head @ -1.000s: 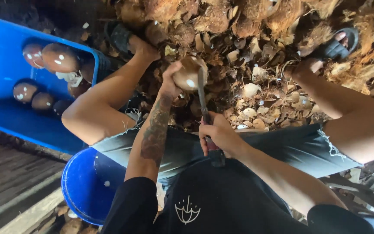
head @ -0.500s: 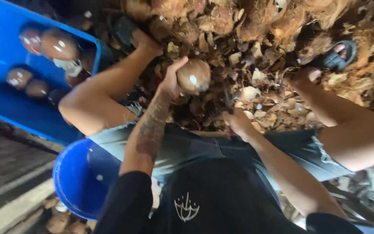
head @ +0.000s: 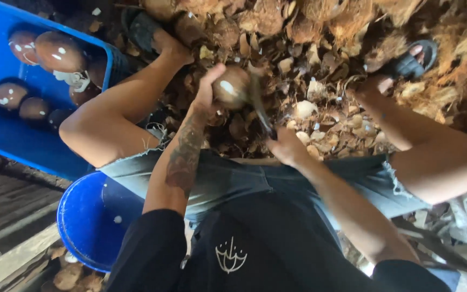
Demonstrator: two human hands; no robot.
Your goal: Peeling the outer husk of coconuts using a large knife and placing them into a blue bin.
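Note:
My left hand (head: 207, 92) grips a round brown coconut (head: 232, 86) with a white nick on its shell, held up above my knees. My right hand (head: 285, 146) is closed on the handle of a dark knife (head: 260, 111). The blade reaches up and touches the coconut's right side. I sit with both knees spread, in grey cut-off shorts and a black top, and my feet rest in dark sandals on the heap ahead.
A thick litter of coconut husk and shell chips (head: 320, 65) covers the ground ahead. A big blue tub (head: 6, 135) at the left holds several peeled brown coconuts (head: 58, 51). A round blue bucket (head: 90, 221) stands beside my left thigh. Wooden planks (head: 1, 216) lie at lower left.
My right hand swung the knife away to the right, then brought the blade back up against the coconut. The left hand kept hold of the coconut.

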